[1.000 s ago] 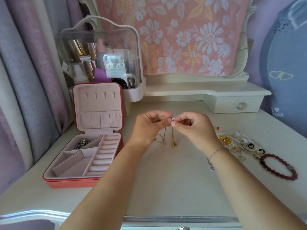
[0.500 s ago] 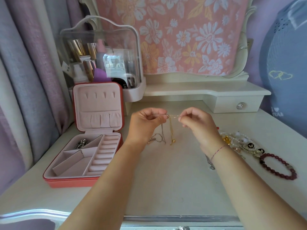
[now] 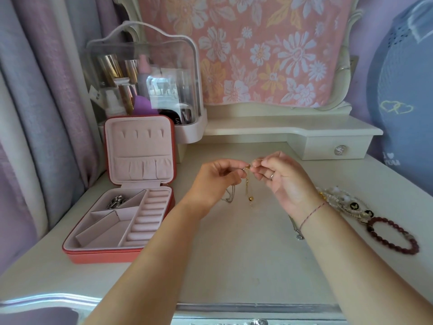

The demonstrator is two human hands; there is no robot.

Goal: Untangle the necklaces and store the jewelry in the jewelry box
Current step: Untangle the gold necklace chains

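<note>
Both bare forearms are reaching up from the bottom edge toward the centre of the frame. There the left hand (image 3: 218, 181) and the right hand (image 3: 289, 184) are nearly meeting, fingers curled, each pinching the thin gold chain necklace (image 3: 247, 187) at its fingertips.

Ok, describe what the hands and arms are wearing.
Both forearms are bare, with no sleeves in view. The right hand wears a silver ring on one finger, and a thin red string bracelet circles its wrist. The left hand shows no jewellery.
</note>
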